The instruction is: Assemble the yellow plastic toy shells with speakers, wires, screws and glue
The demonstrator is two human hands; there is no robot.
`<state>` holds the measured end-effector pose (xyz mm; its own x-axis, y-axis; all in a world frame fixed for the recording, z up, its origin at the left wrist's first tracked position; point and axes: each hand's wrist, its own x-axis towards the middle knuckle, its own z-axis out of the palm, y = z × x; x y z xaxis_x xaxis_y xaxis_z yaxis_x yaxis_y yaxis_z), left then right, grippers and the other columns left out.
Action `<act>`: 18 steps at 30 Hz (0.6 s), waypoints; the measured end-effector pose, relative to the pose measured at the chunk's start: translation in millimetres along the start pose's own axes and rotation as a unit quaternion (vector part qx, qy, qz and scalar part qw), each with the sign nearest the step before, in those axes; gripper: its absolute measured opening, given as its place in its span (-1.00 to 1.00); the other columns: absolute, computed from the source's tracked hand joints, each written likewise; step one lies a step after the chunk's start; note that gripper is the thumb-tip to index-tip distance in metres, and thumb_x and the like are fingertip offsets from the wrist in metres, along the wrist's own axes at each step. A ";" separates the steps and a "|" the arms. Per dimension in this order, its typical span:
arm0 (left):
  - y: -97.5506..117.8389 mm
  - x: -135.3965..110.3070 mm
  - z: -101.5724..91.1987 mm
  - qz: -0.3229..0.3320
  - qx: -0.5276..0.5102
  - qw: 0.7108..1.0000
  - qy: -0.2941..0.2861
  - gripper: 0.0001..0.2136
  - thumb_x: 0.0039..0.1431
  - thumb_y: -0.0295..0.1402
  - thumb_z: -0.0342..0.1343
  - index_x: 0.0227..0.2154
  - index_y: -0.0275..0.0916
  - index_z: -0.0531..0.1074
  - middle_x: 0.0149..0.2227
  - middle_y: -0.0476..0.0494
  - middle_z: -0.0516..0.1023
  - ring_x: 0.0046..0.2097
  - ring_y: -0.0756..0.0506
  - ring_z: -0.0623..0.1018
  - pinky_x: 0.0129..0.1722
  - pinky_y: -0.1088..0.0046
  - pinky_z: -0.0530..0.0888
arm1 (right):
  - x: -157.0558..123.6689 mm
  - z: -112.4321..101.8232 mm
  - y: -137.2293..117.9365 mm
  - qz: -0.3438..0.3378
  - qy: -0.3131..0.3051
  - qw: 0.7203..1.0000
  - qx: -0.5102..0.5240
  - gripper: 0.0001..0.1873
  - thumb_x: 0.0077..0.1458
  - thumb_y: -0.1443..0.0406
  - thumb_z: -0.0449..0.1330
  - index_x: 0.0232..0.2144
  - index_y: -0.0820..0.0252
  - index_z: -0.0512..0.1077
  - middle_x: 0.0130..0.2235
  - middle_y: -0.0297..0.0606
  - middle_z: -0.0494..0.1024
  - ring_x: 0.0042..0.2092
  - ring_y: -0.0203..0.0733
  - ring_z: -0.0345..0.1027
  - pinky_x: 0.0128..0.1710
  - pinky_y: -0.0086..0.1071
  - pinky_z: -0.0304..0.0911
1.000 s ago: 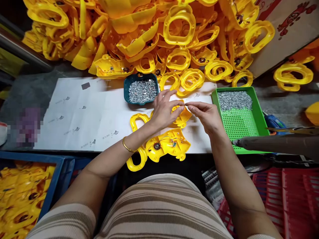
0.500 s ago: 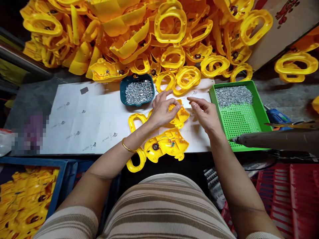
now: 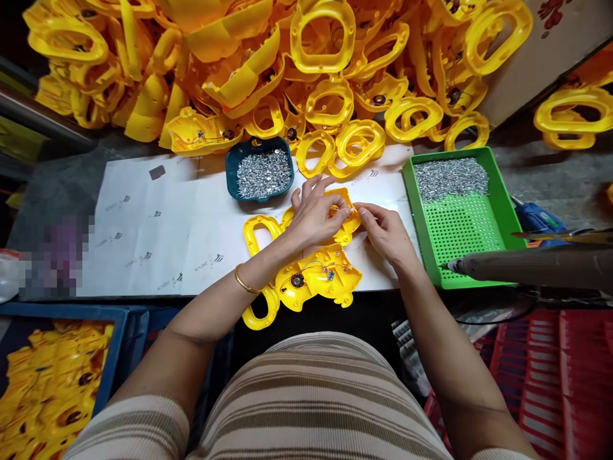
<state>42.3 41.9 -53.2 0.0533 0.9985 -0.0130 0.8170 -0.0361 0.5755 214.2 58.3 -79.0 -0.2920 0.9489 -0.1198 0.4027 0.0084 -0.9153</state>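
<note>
My left hand (image 3: pixel 313 214) is over the far yellow plastic shell half (image 3: pixel 353 199), its thumb and forefinger pinched together and the other fingers stretched out. Close to its fingertips, at the right edge of that shell, my right hand (image 3: pixel 385 235) also pinches with thumb and forefinger. Whatever is between the fingertips is too small to make out. Nearer to me lies a second yellow shell half (image 3: pixel 316 278) with a round speaker (image 3: pixel 297 280), thin wires and a small green circuit board (image 3: pixel 330 275) inside. Left of it are yellow oval handle rings (image 3: pixel 249 237), partly hidden by my left forearm.
A dark teal bowl (image 3: pixel 232 182) and a green perforated tray (image 3: pixel 460 239) hold small silvery metal pieces. Yellow shells (image 3: pixel 239 76) pile up at the back. A dark tool (image 3: pixel 527 263) juts over the tray from the right. A blue crate (image 3: pixel 119 332) stands lower left.
My right hand has moved left and slightly down, bringing its fingertips up to those of my left hand at the shell. The view has shifted slightly.
</note>
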 end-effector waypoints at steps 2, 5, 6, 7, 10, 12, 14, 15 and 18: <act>-0.6 0.5 0.4 0.003 -0.002 1.000 0.000 -0.87 0.25 -0.27 0.11 -0.38 -0.13 0.51 0.28 -0.08 0.32 0.36 -0.28 0.12 0.30 -0.17 0.05 | -0.4 0.2 -1.1 0.001 -0.001 1.000 0.001 -0.55 0.19 0.10 0.08 -0.05 0.27 0.54 -0.34 -0.18 0.59 -0.31 -0.18 0.45 -0.40 -0.38 0.35; -1.6 1.7 1.5 0.009 -0.003 1.000 -0.002 -0.88 0.24 -0.27 0.13 -0.39 -0.12 0.51 0.25 -0.06 0.35 0.35 -0.27 0.14 0.29 -0.17 0.06 | -0.8 0.6 -1.6 0.005 -0.004 1.000 0.013 -0.55 0.18 0.09 0.11 -0.06 0.26 0.55 -0.33 -0.20 0.60 -0.40 -0.24 0.40 -0.47 -0.42 0.33; -1.7 2.3 1.9 0.011 -0.003 1.000 -0.004 -0.88 0.24 -0.27 0.13 -0.39 -0.12 0.51 0.24 -0.06 0.37 0.35 -0.27 0.15 0.29 -0.17 0.07 | -0.9 0.9 -1.4 0.008 -0.005 1.000 0.018 -0.55 0.17 0.07 0.12 -0.06 0.25 0.55 -0.34 -0.21 0.59 -0.44 -0.26 0.38 -0.51 -0.43 0.31; -1.6 3.0 2.3 0.012 -0.003 1.000 -0.004 -0.88 0.23 -0.27 0.14 -0.39 -0.12 0.51 0.23 -0.07 0.38 0.34 -0.27 0.15 0.28 -0.17 0.08 | -0.8 1.3 -1.0 0.012 -0.006 1.000 0.025 -0.54 0.16 0.05 0.14 -0.06 0.24 0.55 -0.35 -0.23 0.59 -0.48 -0.29 0.36 -0.54 -0.43 0.30; -1.1 5.6 3.7 0.008 -0.006 1.000 -0.002 -0.87 0.22 -0.27 0.14 -0.42 -0.13 0.52 0.19 -0.07 0.42 0.32 -0.27 0.18 0.27 -0.16 0.09 | 0.4 3.0 0.4 0.030 -0.010 0.997 0.075 -0.51 0.12 -0.04 0.18 -0.12 0.21 0.55 -0.39 -0.27 0.56 -0.56 -0.33 0.31 -0.60 -0.43 0.30; -1.9 7.9 4.7 0.007 -0.012 1.000 -0.005 -0.86 0.22 -0.27 0.14 -0.42 -0.13 0.53 0.14 -0.05 0.47 0.28 -0.27 0.25 0.26 -0.12 0.13 | 2.4 3.7 1.0 0.041 -0.023 0.991 0.124 -0.48 0.06 -0.11 0.21 -0.21 0.19 0.56 -0.40 -0.28 0.54 -0.56 -0.33 0.33 -0.59 -0.43 0.33; -3.9 10.3 5.6 0.009 -0.020 1.000 -0.009 -0.85 0.23 -0.27 0.12 -0.40 -0.12 0.54 0.09 -0.04 0.51 0.21 -0.25 0.33 0.23 -0.08 0.20 | 5.7 3.4 0.8 0.050 -0.049 0.985 0.160 -0.45 0.00 -0.17 0.24 -0.29 0.18 0.55 -0.38 -0.26 0.56 -0.51 -0.30 0.38 -0.55 -0.42 0.37; -5.3 11.3 5.9 0.012 -0.023 1.000 -0.010 -0.85 0.24 -0.26 0.11 -0.38 -0.11 0.54 0.08 -0.04 0.52 0.19 -0.25 0.36 0.21 -0.06 0.23 | 7.7 2.8 0.2 0.055 -0.063 0.982 0.170 -0.44 -0.03 -0.19 0.25 -0.31 0.18 0.54 -0.36 -0.24 0.57 -0.49 -0.29 0.40 -0.53 -0.42 0.40; -9.6 12.7 5.3 0.022 -0.025 0.999 -0.005 -0.87 0.24 -0.27 0.11 -0.34 -0.08 0.55 0.07 -0.03 0.51 0.17 -0.23 0.38 0.19 0.00 0.27 | 14.2 0.9 -4.5 0.075 -0.090 0.975 0.187 -0.48 -0.06 -0.14 0.32 -0.32 0.17 0.52 -0.35 -0.23 0.58 -0.46 -0.28 0.40 -0.51 -0.41 0.41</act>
<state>38.2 54.7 -63.3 0.0949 0.9955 0.0044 0.7846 -0.0775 0.6151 207.4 71.4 -77.0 -0.4149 0.8597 -0.2979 0.1183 -0.2737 -0.9545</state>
